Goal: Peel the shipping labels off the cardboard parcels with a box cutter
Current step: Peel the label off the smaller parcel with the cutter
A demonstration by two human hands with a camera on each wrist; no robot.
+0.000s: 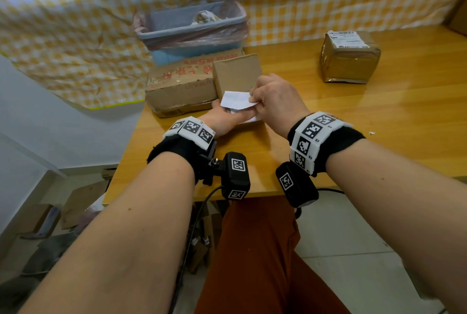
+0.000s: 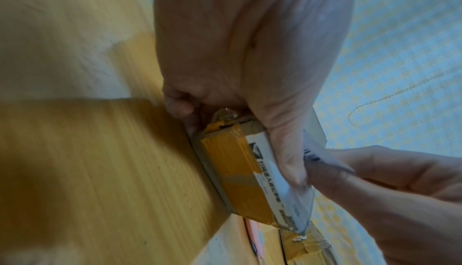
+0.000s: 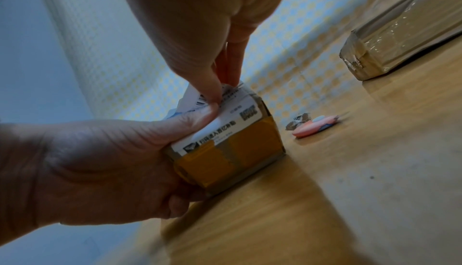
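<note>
Right hand (image 1: 275, 101) pinching the lifted shipping label (image 1: 237, 100) between thumb and fingers; left hand (image 1: 225, 117) gripping the small taped parcel (image 3: 232, 150) near the desk's (image 1: 379, 124) left edge. Pink box cutter (image 3: 313, 126) lying just beside, second labelled parcel (image 1: 350, 57) toward the far right corner

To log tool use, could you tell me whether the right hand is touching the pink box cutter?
Apart. The right wrist view shows the pink box cutter lying alone on the table, while the right hand pinches the label.
</note>
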